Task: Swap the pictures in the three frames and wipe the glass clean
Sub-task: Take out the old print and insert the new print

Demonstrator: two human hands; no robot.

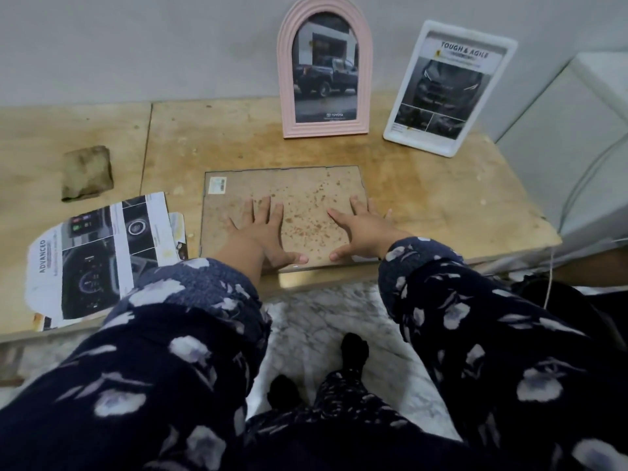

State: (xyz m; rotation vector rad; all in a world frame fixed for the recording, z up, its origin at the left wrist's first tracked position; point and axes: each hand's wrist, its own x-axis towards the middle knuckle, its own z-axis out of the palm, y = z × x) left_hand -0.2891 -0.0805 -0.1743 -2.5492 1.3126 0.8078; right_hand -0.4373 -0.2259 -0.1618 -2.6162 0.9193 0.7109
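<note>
Head view: left hand [261, 229] and right hand [362, 229], fingers spread flat, grasping nothing, press the speckled brown backing of the face-down rectangular frame [306, 195] lying at the near edge of the worn wooden table [441, 205].

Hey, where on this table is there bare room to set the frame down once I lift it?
Bare wood lies between the cloth and the pink arched frame, behind the face-down frame under both hands. More runs right of that frame, in front of the white frame. The near left is crowded by the loose printed sheets.
</note>
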